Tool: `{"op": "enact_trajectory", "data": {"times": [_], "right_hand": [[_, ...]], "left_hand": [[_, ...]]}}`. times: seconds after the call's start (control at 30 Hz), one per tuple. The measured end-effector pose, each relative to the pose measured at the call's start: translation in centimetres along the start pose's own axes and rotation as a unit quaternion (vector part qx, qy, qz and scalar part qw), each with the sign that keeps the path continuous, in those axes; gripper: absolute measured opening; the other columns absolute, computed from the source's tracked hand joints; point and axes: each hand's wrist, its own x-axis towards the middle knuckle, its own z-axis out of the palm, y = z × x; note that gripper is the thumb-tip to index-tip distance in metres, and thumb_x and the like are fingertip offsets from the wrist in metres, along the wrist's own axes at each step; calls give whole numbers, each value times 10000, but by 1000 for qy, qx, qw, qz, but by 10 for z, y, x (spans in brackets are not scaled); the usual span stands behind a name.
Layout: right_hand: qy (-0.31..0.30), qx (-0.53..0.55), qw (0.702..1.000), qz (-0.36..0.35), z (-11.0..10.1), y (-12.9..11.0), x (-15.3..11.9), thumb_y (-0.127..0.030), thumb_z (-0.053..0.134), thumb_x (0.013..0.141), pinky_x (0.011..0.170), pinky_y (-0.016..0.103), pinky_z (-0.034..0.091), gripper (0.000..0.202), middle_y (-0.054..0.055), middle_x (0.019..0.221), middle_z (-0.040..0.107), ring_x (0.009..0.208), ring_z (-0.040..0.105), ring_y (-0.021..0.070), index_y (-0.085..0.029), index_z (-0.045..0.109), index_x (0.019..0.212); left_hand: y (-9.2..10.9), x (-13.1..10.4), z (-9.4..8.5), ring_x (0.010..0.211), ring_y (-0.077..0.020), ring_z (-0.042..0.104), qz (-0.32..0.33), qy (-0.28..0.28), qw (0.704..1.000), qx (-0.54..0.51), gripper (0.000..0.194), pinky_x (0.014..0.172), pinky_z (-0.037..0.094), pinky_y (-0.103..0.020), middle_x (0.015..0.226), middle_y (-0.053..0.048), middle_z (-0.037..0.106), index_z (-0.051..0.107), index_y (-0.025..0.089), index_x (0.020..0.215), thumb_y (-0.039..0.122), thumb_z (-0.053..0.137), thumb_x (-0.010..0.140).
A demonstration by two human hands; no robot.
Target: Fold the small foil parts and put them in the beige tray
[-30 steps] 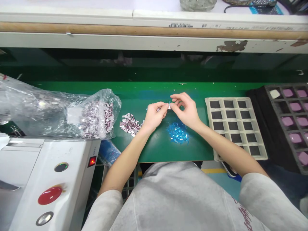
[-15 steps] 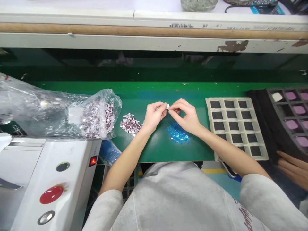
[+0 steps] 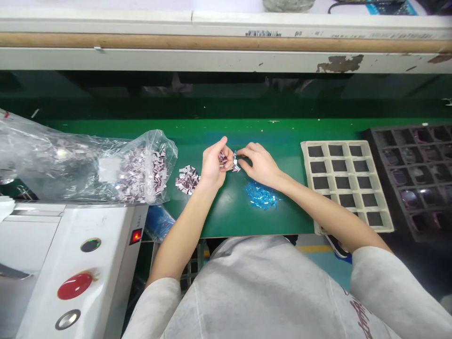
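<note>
My left hand (image 3: 213, 165) is turned palm inward, its fingers curled round several small silvery and dark-red pieces (image 3: 222, 159). Right by its fingertips is a small cluster of the same sort of pieces (image 3: 235, 162); whether these rest on the table or in the fingers is unclear. My right hand (image 3: 259, 162) reaches to that cluster, with thumb and forefinger bent and a gap between them. A loose pile of such pieces (image 3: 188, 180) lies left of my left hand. Below my right hand is a heap of shiny blue film strips (image 3: 262, 195).
A clear plastic bag (image 3: 141, 172) full of similar pieces lies at left, behind a white machine (image 3: 102, 263) with buttons. To the right stand a cream compartment tray (image 3: 348, 183) and a black compartment tray (image 3: 406, 165). A white shelf edge (image 3: 212, 61) spans the back.
The small white piece no longer shows between my fingertips. My left hand has turned, showing pieces in its palm; my right hand moved left. At right, the purple-filled tray and another person's hand are gone from view.
</note>
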Motion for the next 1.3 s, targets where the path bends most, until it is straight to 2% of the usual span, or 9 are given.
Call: {"op": "enact_trajectory", "data": {"times": [0.13,0.33,0.53,0.7,0.87,1.03,1.1,1.2,1.3], "right_hand": [[-24,8,1000,-7,9,2,12,-201,679,993,1018,477,506,257,135,1166,691,1080,605,314,-179,779,1229],[8,86,996,0,13,2,10,-135,645,963,918,416,512,128,81,1001,731,978,642,266,-202,754,979],[78,266,959,61,-8,-4,6,-254,707,932,738,334,495,51,27,891,759,780,650,182,-216,733,910],[95,337,933,87,-25,-5,8,-348,785,878,710,326,486,150,38,884,780,795,670,184,-207,735,893],[124,300,942,87,-24,-9,5,-324,740,909,702,337,489,108,39,894,770,812,664,194,-216,736,901],[131,215,968,17,-24,-21,-12,-296,693,969,830,400,550,81,79,1120,756,1095,677,265,-250,755,943],[132,207,969,13,-24,-21,-16,-273,680,968,849,408,554,67,81,1148,747,1133,672,272,-253,742,949],[124,178,975,36,-22,-10,-15,-246,649,962,841,408,544,78,86,1092,738,1057,668,267,-236,716,925],[55,87,993,55,-16,8,-9,-181,625,926,903,440,527,116,91,977,715,958,641,271,-215,704,848]], "left_hand": [[1,1,-2,395,-38,381,9,15,1000,2,546,388,170,-230,574,41,502,507,197,633,528,911,790],[-2,3,-4,397,-45,399,11,22,1000,12,456,390,171,-225,596,29,531,558,189,647,467,885,800],[-6,3,-2,393,-44,343,20,53,994,97,329,399,152,-227,556,43,498,706,168,741,450,855,823],[-12,0,2,409,-45,322,16,5,991,133,410,410,154,-232,543,41,481,667,172,656,491,890,785],[-19,-5,5,446,-63,338,78,-17,984,161,460,433,197,-238,530,35,477,646,183,617,532,875,808],[-21,-5,5,468,-71,361,100,5,979,177,505,450,227,-240,544,25,484,597,187,576,512,848,871],[-19,-5,5,465,-68,364,93,21,982,165,500,449,235,-236,550,27,487,593,186,582,493,855,876],[-13,-4,7,454,-57,372,53,30,991,118,431,432,210,-225,586,29,511,618,180,640,456,873,850],[-5,-5,9,468,-53,418,-5,6,998,61,336,413,159,-209,655,20,551,639,174,731,403,874,805]]}}
